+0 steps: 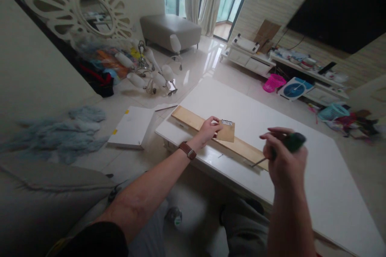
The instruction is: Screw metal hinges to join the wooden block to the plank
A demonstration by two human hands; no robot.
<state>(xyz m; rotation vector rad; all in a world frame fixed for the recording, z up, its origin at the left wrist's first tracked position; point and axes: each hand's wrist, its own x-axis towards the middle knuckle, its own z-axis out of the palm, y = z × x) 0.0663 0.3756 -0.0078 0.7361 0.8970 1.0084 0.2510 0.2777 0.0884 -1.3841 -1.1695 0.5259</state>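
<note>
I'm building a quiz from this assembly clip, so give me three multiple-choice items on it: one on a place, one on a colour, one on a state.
1. Where does the wooden plank lie?
A. on the white table
B. on the floor
C. on the grey ottoman

2. What colour is the screwdriver handle?
A. red
B. dark green
C. yellow

3. What is the left hand doing?
A. hanging free
B. pressing the small wooden piece with the hinge onto the plank
C. holding the screwdriver

Answers:
1 A, the plank rests along the white table.
2 B, the handle in the right hand is dark green.
3 B, its fingers rest on the small wooden piece beside the hinge.
</note>
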